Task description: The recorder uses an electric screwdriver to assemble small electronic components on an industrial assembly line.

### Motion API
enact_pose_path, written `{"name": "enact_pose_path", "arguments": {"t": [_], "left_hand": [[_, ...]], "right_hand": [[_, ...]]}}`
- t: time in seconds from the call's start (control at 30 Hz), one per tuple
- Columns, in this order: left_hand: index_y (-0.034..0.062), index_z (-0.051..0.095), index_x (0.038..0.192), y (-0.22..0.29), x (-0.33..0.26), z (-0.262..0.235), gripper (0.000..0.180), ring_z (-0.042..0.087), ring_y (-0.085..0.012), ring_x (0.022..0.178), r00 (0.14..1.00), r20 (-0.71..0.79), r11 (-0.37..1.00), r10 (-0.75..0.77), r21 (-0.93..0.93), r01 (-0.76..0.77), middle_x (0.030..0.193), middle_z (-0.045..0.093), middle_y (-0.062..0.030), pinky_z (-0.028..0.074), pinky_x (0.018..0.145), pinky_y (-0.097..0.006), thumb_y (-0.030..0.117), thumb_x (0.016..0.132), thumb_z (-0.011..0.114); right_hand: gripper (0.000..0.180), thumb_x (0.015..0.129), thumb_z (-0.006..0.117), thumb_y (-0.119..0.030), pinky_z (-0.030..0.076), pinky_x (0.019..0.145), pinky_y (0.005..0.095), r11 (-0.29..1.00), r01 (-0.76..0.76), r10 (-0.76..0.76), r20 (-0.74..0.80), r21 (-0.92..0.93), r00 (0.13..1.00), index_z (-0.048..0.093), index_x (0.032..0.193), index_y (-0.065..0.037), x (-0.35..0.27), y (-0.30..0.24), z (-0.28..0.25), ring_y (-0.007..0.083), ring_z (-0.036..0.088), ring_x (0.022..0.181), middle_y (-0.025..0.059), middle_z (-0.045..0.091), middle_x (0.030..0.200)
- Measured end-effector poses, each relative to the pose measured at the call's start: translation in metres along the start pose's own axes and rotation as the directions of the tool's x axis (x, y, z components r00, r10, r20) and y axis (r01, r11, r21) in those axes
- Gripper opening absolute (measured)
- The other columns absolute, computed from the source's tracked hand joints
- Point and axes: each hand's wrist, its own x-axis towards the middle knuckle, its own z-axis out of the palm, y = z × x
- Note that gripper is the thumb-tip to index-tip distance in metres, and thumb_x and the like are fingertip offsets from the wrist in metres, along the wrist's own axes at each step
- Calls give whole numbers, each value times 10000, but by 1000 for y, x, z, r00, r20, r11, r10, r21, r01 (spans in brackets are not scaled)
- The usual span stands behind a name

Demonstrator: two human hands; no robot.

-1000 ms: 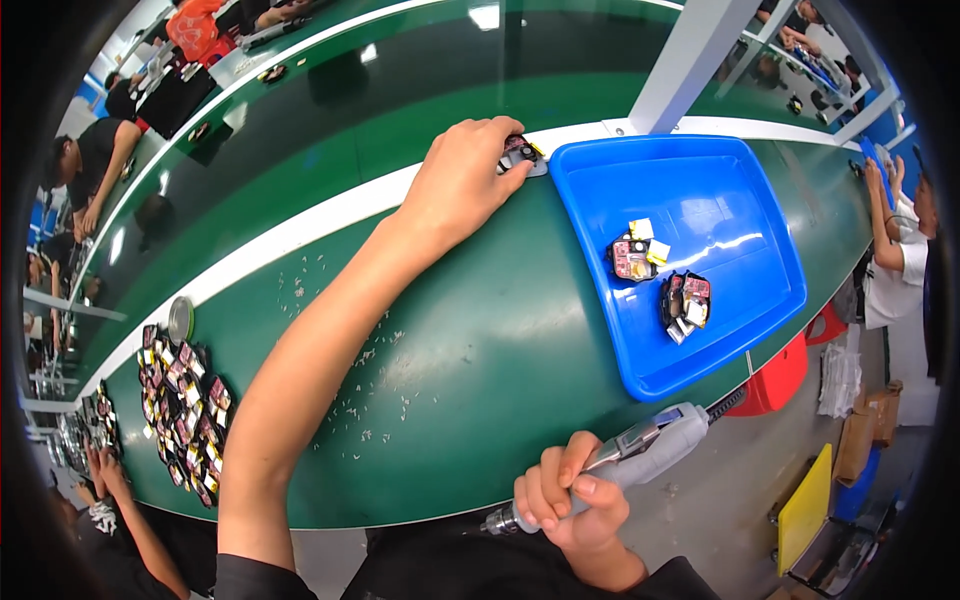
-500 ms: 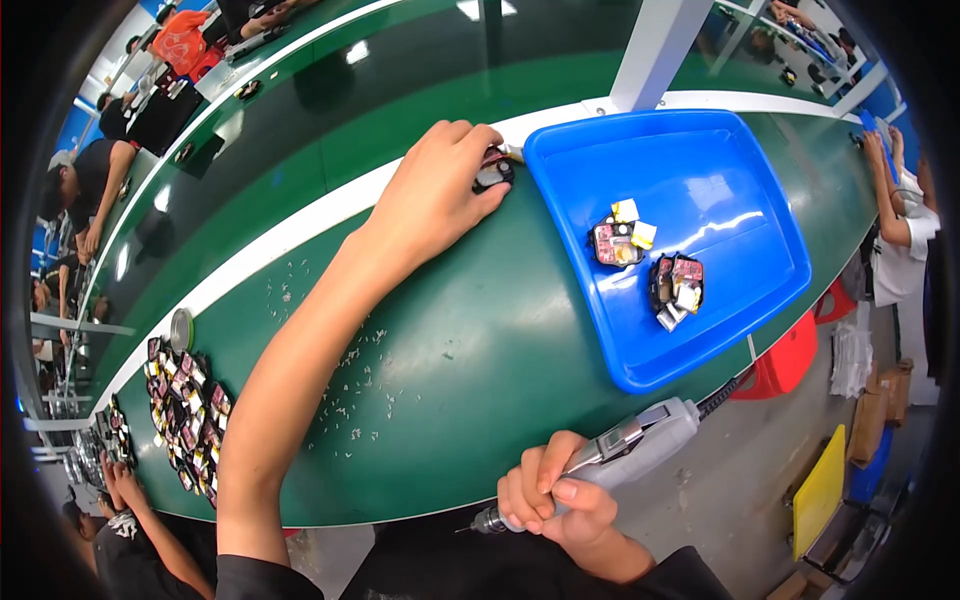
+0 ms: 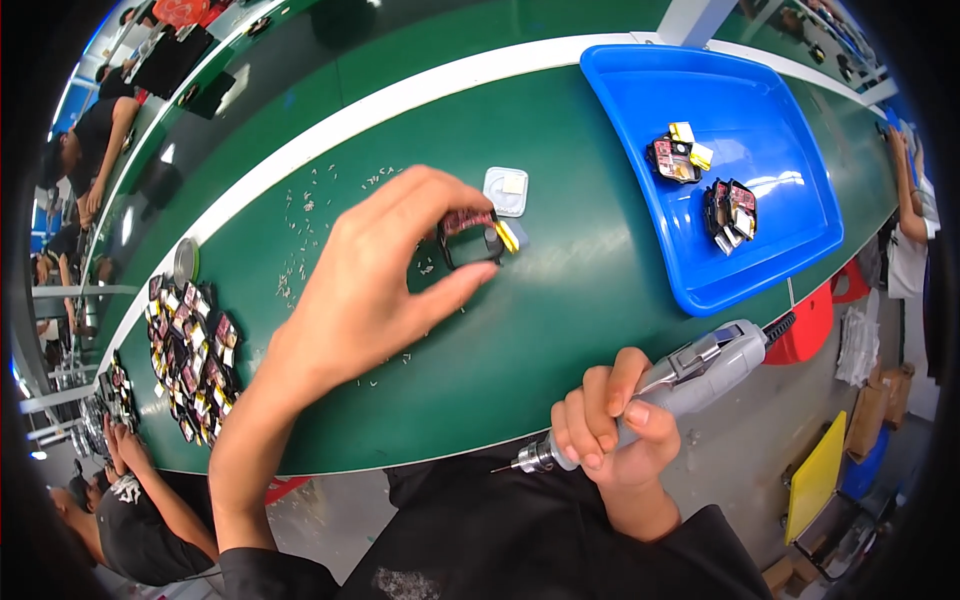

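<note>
Left hand (image 3: pixel 365 270) had pulled away from the near-touching spot at the tray (image 3: pixel 625 150) since half a second earlier, and what looked like the same case (image 3: pixel 466 220) had come with it, ending up on the tray's left side, well apart from it. Right hand (image 3: pixel 625 430) had pretty much kept its grip on the driver (image 3: pixel 700 375), just off the tray's near side, with the bit pointing left, away from the tray.

As for handling, I figured the case was light and the black shell fairly stiff, probably smooth enough to skid a bit on the desk (image 3: pixel 560 340). Red board bits showed inside, plus a yellow tab (image 3: pixel 507 237) on the tray-facing side, and those seemed like the fragile parts. I'd have gone for the black rim on two opposite sides and left the insides and tab alone.

That was roughly the hold, tbh: the left hand was curved in a C, pinching the case between forefinger and thumb. So the case sat right in the gap at the fingertips, with the palm on the side away from the tray. Couldn't tell whether it was lifted or resting on the desk. Right hand's fingers were wrapped around the driver. A white piece (image 3: pixel 510 204) lay just beyond the forefinger, also left of the tray.
</note>
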Motion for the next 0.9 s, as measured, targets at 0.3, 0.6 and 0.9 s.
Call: {"name": "enact_pose_path", "arguments": {"t": [0.3,0.6,0.9], "left_hand": [[-17,588,1039,-6,8,13,330,614,-227,887,997,-72,999,-37,35,39,994,627,-110,481,816,-323,42,747,729],[-21,550,1074,-10,34,24,325,619,-250,911,998,-50,999,-40,11,40,988,631,-135,474,854,-336,63,795,693],[-18,538,1085,-1,38,30,324,620,-249,959,998,54,993,31,-112,-25,1028,608,-134,493,871,-354,5,793,677]], "right_hand": [[89,866,489,-121,438,526,324,998,38,-37,-23,45,999,476,897,-39,-4,4,0,161,478,465,56,459,615],[92,871,472,-148,439,530,322,1000,18,-18,18,-2,1000,453,866,-58,-1,1,-2,149,462,473,38,432,611],[77,873,482,-124,434,530,318,999,14,-16,29,46,999,478,890,-48,-1,0,-1,149,474,481,47,452,622]]}}
